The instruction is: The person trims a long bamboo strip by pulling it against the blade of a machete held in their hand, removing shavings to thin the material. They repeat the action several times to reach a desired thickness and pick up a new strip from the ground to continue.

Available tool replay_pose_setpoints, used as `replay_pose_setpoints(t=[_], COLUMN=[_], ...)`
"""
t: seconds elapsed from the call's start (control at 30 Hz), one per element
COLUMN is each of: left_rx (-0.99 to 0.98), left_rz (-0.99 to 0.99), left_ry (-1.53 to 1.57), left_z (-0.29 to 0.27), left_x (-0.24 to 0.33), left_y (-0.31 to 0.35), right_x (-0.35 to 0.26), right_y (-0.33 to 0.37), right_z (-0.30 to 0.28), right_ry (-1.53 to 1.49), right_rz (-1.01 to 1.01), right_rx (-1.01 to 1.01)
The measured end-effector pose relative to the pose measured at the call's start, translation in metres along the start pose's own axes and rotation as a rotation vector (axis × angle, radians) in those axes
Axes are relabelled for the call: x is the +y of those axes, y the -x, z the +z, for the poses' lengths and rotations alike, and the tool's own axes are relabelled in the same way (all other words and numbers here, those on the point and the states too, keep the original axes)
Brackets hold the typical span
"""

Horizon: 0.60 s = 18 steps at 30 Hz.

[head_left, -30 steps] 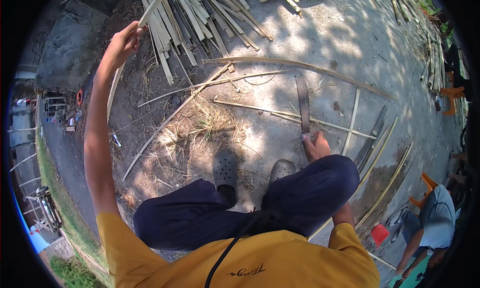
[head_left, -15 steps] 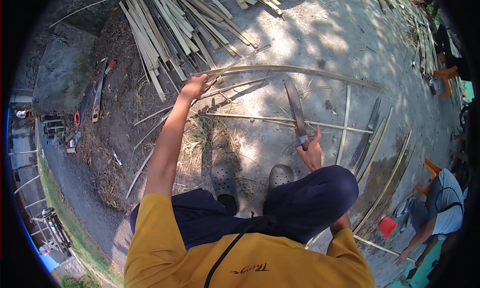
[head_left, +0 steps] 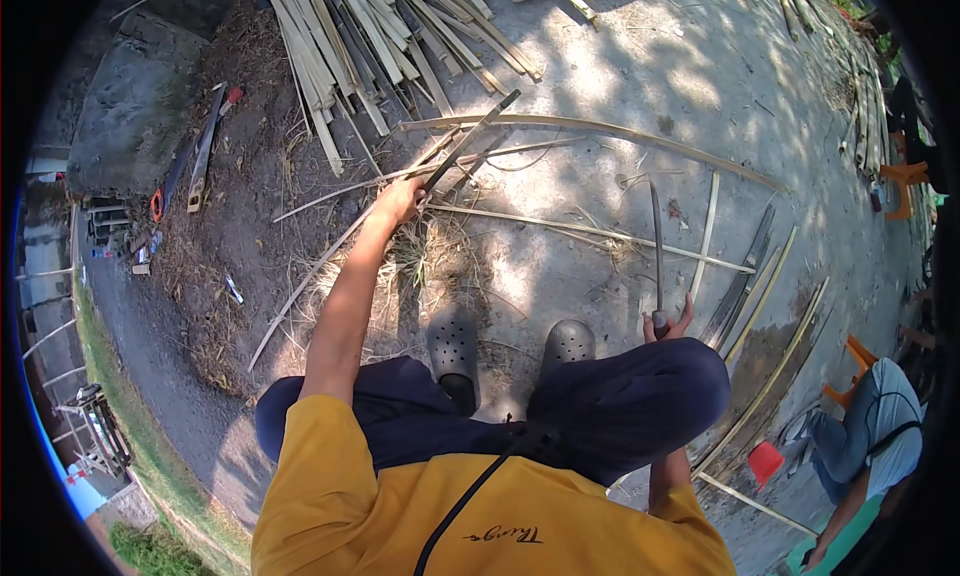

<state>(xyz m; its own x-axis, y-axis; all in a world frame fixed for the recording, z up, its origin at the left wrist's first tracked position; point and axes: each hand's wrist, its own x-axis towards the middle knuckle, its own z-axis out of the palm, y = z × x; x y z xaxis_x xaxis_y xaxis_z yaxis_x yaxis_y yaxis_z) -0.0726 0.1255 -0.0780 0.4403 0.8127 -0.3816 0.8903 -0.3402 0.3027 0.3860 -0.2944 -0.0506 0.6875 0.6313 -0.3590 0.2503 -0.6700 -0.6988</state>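
My left hand (head_left: 402, 198) is closed around one end of a bamboo strip (head_left: 474, 138), whose dark side shows as it slants up to the far right. Other thin strips pass under and beside that hand. In my right hand (head_left: 676, 320), near my right knee, is the handle of a machete (head_left: 657, 244). Its narrow blade points away from me, seen almost edge-on, and some of the fingers stand out from the handle. Between the hands a pale bamboo strip (head_left: 580, 234) lies across the ground, and a long curved strip (head_left: 620, 133) lies beyond it.
A pile of split bamboo (head_left: 370, 41) lies at the far left. Two handsaws (head_left: 205, 154) rest on the dirt by a concrete block (head_left: 135, 106). More strips (head_left: 770, 366) lie to the right, near a red scoop-like object (head_left: 766, 464) and a seated person (head_left: 875, 426).
My left hand has come a little nearer and right, and its strip now shows a dark side. The machete has moved right and toward me, its blade turned from broad side to edge.
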Motion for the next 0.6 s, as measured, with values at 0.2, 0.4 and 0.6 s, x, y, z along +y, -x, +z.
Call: replay_pose_setpoints(t=[0.2, 0.4, 0.6], left_rx=[0.024, 0.394, 0.162], left_rz=[-0.164, 0.059, 0.358], left_ry=[0.042, 0.031, -0.067], left_z=[-0.016, -0.018, 0.060], left_x=[-0.055, 0.019, 0.105], left_y=[0.059, 0.033, 0.008], right_x=[0.040, 0.053, 0.049], right_y=[0.028, 0.050, 0.058], right_z=[-0.021, -0.029, -0.022], right_ry=[-0.072, -0.069, -0.062], right_rz=[0.143, 0.176, 0.157], right_rx=[0.073, 0.073, 0.032])
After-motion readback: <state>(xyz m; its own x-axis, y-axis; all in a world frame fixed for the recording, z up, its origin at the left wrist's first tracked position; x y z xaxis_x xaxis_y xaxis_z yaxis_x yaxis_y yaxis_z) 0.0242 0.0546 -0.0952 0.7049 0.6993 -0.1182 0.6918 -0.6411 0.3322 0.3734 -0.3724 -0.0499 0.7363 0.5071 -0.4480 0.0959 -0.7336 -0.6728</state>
